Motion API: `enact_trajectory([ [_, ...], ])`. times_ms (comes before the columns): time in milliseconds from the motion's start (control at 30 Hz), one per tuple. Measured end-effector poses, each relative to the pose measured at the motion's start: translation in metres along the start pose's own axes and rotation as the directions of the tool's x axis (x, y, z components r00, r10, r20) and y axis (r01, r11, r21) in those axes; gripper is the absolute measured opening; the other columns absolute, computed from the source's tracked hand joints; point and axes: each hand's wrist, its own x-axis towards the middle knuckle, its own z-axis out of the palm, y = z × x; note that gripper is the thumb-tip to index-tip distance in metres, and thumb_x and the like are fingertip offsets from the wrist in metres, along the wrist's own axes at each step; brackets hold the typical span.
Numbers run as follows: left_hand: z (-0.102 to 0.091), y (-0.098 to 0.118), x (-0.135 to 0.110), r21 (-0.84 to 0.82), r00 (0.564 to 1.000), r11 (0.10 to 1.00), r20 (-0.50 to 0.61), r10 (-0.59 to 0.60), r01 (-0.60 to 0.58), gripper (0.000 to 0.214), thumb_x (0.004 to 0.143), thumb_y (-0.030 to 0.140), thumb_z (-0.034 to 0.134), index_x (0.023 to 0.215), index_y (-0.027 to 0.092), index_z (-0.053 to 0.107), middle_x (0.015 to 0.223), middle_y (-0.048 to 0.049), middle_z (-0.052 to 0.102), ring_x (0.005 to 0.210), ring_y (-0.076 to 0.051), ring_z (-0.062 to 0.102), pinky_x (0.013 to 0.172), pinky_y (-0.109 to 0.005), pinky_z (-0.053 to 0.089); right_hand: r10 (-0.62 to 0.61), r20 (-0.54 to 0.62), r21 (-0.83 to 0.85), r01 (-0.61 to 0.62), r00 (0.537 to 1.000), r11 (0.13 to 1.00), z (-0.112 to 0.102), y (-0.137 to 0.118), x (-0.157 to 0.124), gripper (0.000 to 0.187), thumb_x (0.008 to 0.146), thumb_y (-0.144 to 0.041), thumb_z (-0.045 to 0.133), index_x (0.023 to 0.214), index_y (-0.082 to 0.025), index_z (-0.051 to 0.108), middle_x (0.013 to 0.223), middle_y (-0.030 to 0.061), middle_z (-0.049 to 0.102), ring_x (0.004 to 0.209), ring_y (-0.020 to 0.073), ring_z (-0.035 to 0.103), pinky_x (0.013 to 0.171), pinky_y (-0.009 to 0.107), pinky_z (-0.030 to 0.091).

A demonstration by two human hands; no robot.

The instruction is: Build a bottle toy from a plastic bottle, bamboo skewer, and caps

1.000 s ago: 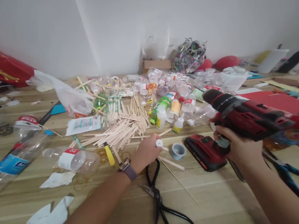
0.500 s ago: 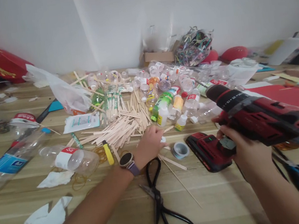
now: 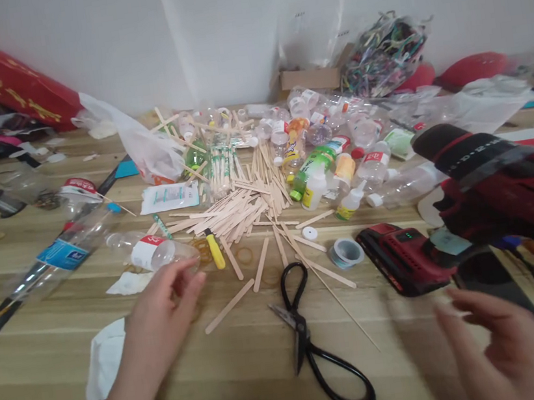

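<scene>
My left hand [image 3: 164, 312] hovers low over the wooden table [image 3: 253, 392], fingers stretched out and holding nothing. It is close to a small clear bottle with a red label [image 3: 156, 252] and a white tissue [image 3: 104, 362]. My right hand [image 3: 501, 333] is at the lower right, blurred, with its fingers spread and nothing in them. Just beyond it stands a red and black cordless drill [image 3: 492, 190] on its battery base [image 3: 402, 257], apart from the hand. A small white cap [image 3: 309, 232] lies by the wooden sticks [image 3: 243, 209].
Black scissors [image 3: 310, 345] lie near the front middle and a tape roll [image 3: 346, 252] sits beside the drill's base. Several small bottles [image 3: 322, 166] crowd the back. A large clear bottle [image 3: 62, 253] lies at left, a yellow-handled tool [image 3: 214, 249] near the sticks.
My left hand let go of the white cap and drew back to the left and toward me. My right hand released the drill and pulled back; the drill stays on the table.
</scene>
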Motion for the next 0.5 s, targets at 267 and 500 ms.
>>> enact_trajectory([
  [267,-0.006,-0.026,0.031,0.267,0.966,0.932,-0.147,-0.212,0.245,0.067,0.093,0.060,0.043,0.148,0.021,0.042,0.158,-0.0270,0.021,0.104,-0.039,0.068,0.091,-0.057,0.051,-0.499,0.483,0.094,0.524,0.719,0.846,0.060,-0.064,-0.029,0.009,0.087,-0.031,0.066,0.086,-0.023,0.063,0.078,0.0028,0.064,0.069,0.0259,0.067,0.059,0.039,0.055],
  [500,0.002,-0.022,0.049,0.207,0.969,0.952,-0.148,-0.198,0.226,0.048,0.095,0.052,0.046,0.129,0.022,0.060,0.159,-0.0232,0.027,0.124,-0.040,0.059,0.096,-0.051,0.050,-0.316,0.646,0.037,0.384,0.695,0.923,0.078,-0.053,-0.033,0.018,0.093,-0.038,0.058,0.082,-0.024,0.061,0.075,0.0013,0.067,0.065,0.0217,0.070,0.053,0.030,0.050],
])
